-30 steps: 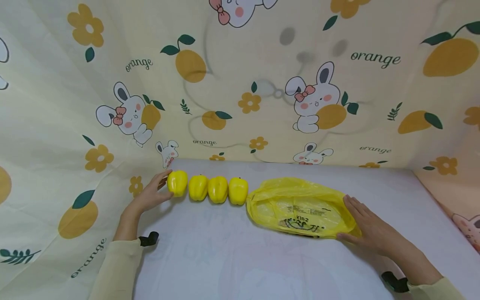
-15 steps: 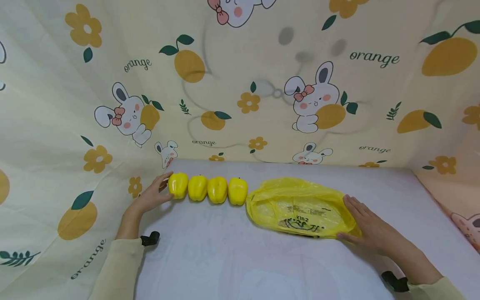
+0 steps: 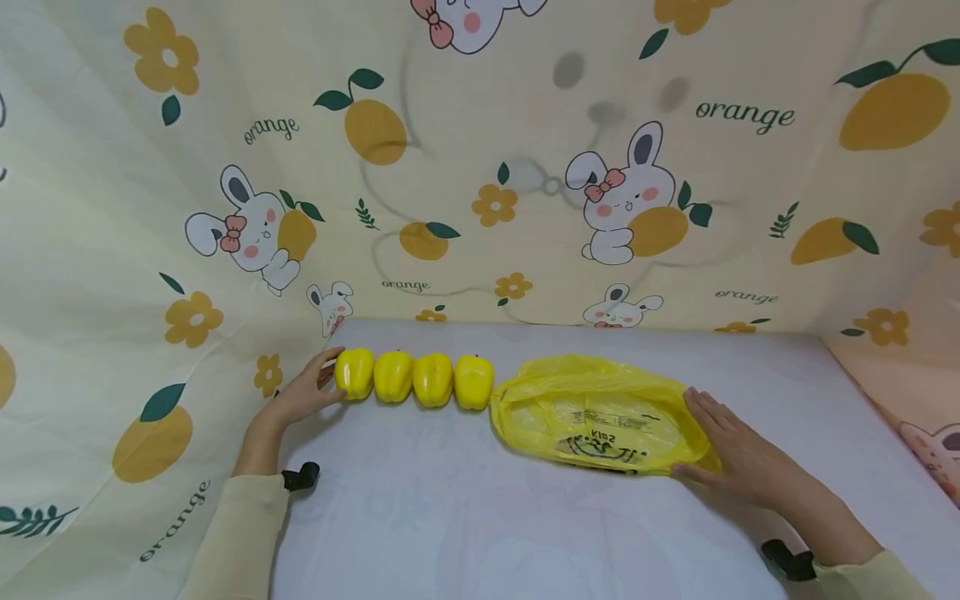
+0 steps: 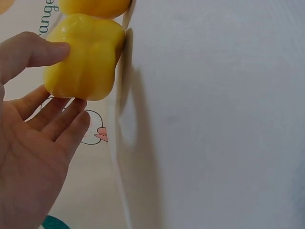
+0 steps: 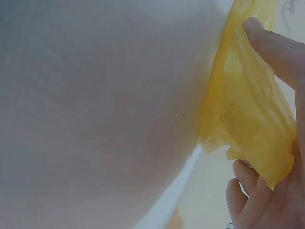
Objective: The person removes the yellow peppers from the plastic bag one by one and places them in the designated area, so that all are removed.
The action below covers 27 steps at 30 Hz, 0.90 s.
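A row of several yellow bell peppers stands on the white table. My left hand is at the left end of the row, around the end bell pepper. In the left wrist view the thumb lies against that pepper, with the fingers at its far side and underside. To the right of the row lies a yellow plastic bag with dark print, its mouth spread. My right hand rests at the bag's right end, fingers extended. In the right wrist view the thumb touches the bag.
The other bell peppers stand close together, the rightmost pepper next to the bag's left edge. A patterned cloth backdrop with rabbits and oranges rises behind and left of the white table.
The left-end pepper has come down slightly and nearer to the row, with my left hand around it. My right hand and the bag have stayed in place.
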Tool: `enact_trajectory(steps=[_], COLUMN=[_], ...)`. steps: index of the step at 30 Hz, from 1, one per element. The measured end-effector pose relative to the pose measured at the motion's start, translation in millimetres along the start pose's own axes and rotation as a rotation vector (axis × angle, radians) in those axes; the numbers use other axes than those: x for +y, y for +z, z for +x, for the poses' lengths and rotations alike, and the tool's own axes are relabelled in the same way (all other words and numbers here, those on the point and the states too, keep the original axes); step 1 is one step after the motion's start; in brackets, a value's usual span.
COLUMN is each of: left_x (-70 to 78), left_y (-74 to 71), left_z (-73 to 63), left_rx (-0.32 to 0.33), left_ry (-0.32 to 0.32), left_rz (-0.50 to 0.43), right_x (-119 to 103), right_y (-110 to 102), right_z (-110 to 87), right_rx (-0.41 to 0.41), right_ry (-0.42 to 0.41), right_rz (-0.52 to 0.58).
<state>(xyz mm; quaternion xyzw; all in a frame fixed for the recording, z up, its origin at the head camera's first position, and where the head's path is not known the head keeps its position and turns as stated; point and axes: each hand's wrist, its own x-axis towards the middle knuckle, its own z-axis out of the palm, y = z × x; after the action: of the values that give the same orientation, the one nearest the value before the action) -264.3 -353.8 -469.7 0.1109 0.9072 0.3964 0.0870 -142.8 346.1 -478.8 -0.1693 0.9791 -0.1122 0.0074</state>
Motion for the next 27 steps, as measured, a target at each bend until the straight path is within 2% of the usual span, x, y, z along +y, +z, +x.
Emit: enact_trajectory(steps=[15,18,21,24,27], left_x=[-0.3,1.2,3.7,12.0,28.3], left_y=[1.9,1.0,0.9,0.5,0.8], left_z=[3.8,1.8,-1.6,-6.4,-8.9], left_rx=[-0.029,-0.033,-0.023,0.017,0.063], left_ry=[-0.043,-0.036,-0.06,-0.084,-0.063], left_rz=[-0.012,-0.015,-0.012,0.039,0.112], right_x=[-4,-5,-6,-6,-6], right_y=[-4,-4,-5,-6,-8], right_z=[1.5,2.2,1.8,1.1,0.5], right_rx=[0.0,-0.006,-0.011,-0.008,0.026], right_ry=[0.0,0.009,0.014,0.014,-0.005], right_rz=[0.022,0.044,0.066,0.08,0.062])
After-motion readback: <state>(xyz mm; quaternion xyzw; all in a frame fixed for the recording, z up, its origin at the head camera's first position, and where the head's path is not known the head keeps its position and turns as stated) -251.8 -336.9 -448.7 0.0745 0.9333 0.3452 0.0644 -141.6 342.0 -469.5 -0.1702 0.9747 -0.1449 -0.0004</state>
